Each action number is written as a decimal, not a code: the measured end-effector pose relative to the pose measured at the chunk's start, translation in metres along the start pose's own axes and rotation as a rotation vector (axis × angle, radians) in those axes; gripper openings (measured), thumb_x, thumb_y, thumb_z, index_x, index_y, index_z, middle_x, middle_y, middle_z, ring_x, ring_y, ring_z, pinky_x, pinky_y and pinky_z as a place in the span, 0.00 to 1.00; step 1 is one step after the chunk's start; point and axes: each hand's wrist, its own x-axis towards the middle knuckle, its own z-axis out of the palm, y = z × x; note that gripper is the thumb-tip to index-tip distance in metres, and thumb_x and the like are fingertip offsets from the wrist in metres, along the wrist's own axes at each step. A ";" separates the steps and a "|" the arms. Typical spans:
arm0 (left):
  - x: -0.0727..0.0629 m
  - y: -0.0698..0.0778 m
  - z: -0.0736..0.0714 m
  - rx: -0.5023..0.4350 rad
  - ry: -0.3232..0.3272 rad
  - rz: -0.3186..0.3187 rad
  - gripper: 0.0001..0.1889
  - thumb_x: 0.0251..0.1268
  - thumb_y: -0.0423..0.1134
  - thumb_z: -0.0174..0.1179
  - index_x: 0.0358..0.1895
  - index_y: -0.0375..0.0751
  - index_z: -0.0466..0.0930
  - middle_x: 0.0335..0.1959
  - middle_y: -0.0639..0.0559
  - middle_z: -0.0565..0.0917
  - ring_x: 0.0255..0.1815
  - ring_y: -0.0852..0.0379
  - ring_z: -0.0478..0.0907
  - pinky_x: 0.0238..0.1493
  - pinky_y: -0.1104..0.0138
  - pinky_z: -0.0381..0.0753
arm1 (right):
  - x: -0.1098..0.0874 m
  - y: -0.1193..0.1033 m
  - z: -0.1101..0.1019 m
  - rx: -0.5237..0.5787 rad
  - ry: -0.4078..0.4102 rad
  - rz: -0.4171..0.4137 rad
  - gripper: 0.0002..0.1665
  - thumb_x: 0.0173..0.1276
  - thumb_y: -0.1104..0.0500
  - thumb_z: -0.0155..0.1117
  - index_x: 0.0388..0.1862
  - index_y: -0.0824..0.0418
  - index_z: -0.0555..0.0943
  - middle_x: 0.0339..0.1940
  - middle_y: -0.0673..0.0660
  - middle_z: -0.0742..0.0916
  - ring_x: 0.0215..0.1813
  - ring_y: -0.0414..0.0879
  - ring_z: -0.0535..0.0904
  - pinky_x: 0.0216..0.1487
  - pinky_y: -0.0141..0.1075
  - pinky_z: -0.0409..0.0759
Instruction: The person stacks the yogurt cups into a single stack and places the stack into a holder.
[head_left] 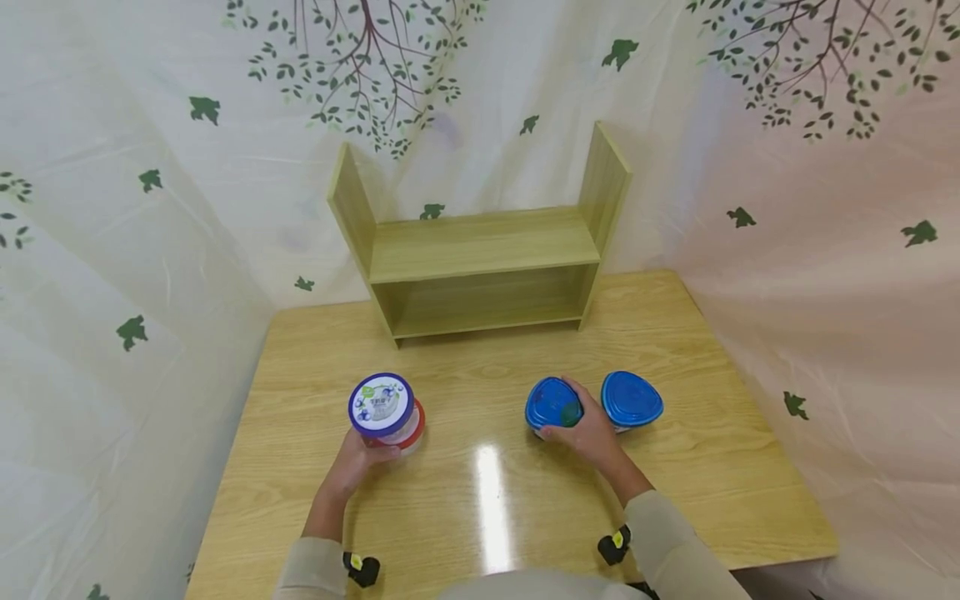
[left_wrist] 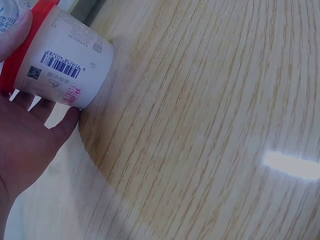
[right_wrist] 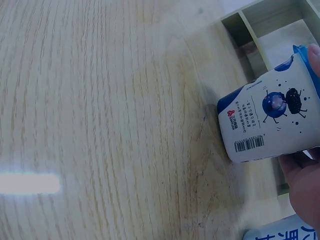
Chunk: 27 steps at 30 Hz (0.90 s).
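My left hand [head_left: 358, 463] grips a white tub [left_wrist: 70, 55] with a red lid [left_wrist: 25, 50], its thumb lying across the lid. On top of that tub sits another one, with a purple-blue lid [head_left: 381, 403] showing blueberries. My right hand [head_left: 596, 429] holds a white yogurt tub [right_wrist: 270, 115] by its sides; its blue lid [head_left: 551, 403] is rounded and three-cornered. Just right of this hand stands a second blue-lidded tub [head_left: 632, 398]. Whether the held tubs touch the table is hard to tell.
A light wooden two-tier shelf [head_left: 487, 242] with tall side panels stands at the back of the wooden table [head_left: 465, 375]. Behind it and on both sides hangs a pale leaf-print curtain [head_left: 517, 75]. The table's right edge slants past the tubs.
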 end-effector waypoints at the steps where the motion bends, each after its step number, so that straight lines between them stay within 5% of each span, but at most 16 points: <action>1: 0.000 0.000 0.000 0.002 0.000 0.000 0.51 0.49 0.25 0.73 0.78 0.38 0.53 0.75 0.38 0.64 0.76 0.39 0.58 0.77 0.43 0.49 | 0.000 -0.001 0.000 0.002 0.001 -0.001 0.64 0.51 0.36 0.81 0.81 0.44 0.55 0.79 0.67 0.62 0.75 0.74 0.57 0.64 0.71 0.65; 10: -0.001 0.001 0.000 0.010 -0.001 0.006 0.51 0.50 0.27 0.74 0.77 0.40 0.54 0.75 0.40 0.65 0.76 0.39 0.58 0.77 0.43 0.47 | 0.005 -0.016 0.009 0.019 -0.030 -0.013 0.64 0.49 0.34 0.80 0.80 0.45 0.58 0.77 0.66 0.65 0.74 0.72 0.62 0.63 0.69 0.69; 27: -0.002 0.000 0.000 0.015 0.001 0.006 0.50 0.50 0.27 0.73 0.77 0.40 0.54 0.75 0.40 0.65 0.76 0.39 0.58 0.77 0.42 0.48 | 0.022 -0.094 0.038 0.128 -0.123 -0.139 0.56 0.52 0.43 0.83 0.77 0.42 0.63 0.75 0.62 0.70 0.71 0.70 0.66 0.60 0.64 0.75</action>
